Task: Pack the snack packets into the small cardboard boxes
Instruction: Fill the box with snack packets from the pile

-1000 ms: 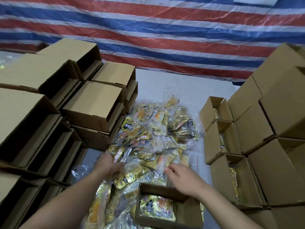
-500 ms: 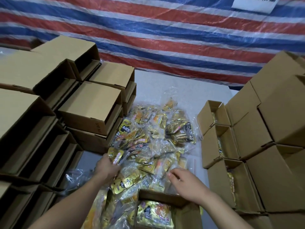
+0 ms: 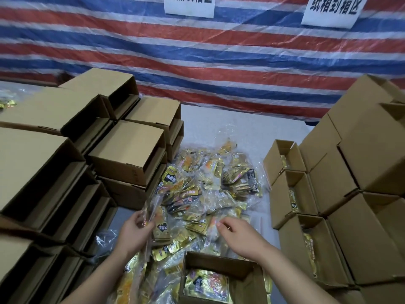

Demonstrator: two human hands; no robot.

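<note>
Left hand [image 3: 133, 232] pinches a packet [image 3: 161, 227]; right hand [image 3: 237, 234] hovers, fingers loosely curled. Near box [image 3: 247, 281] holds one packet; pile [image 3: 203, 185] and left boxes [image 3: 122, 159] remain.

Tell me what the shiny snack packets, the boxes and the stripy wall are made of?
Packets: probably foil-lined plastic, glossy gold, since they glint and crinkle; several sit in clear, wrinkled plastic bags.
Boxes: brown cardboard, matte, with folded flaps and raw cut edges.
Stripy wall: looks like a woven plastic tarp, slightly shiny and rippled; the weave itself is too fine to see.
</note>
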